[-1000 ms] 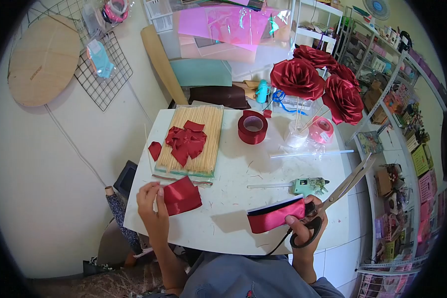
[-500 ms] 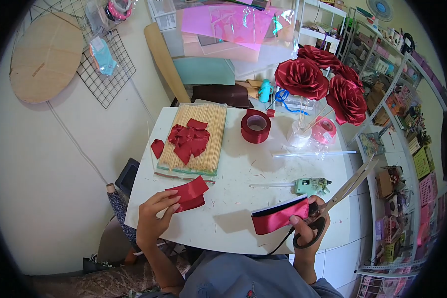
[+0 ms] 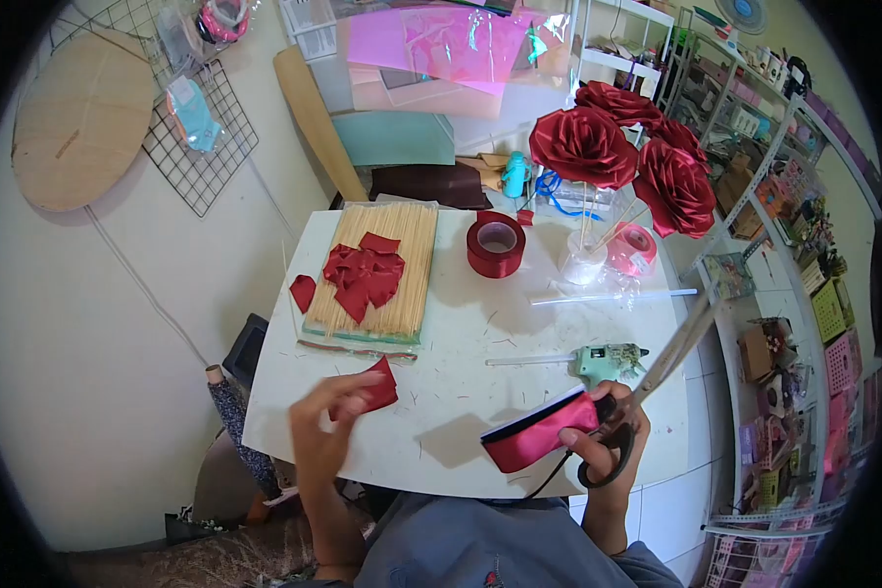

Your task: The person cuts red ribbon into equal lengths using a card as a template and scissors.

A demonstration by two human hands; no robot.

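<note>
My left hand (image 3: 325, 416), partly blurred, pinches a dark red satin ribbon piece (image 3: 383, 386) over the front of the table. My right hand (image 3: 612, 441) grips a pair of scissors (image 3: 672, 359), with the blades pointing up and right. The same hand holds a flat dark item with a pale edge, and a pinkish-red ribbon strip (image 3: 529, 443) lies across its face. What that item is, I cannot make out. Just beyond the right hand, a mint-green glue gun (image 3: 598, 364) lies on the table with a glue stick projecting left.
Cut red petals (image 3: 365, 273) rest on a bundle of wooden sticks (image 3: 411, 257) at the left. Behind the middle stands a red ribbon roll (image 3: 496, 257). Large red fabric roses (image 3: 584, 147) rise from a white holder (image 3: 583, 263). Shelves (image 3: 766, 196) line the right side.
My left hand has turned and drawn the ribbon piece slightly inward, and its fingers now cover more of it. The scissors and the strip in my right hand have shifted slightly left and down.
</note>
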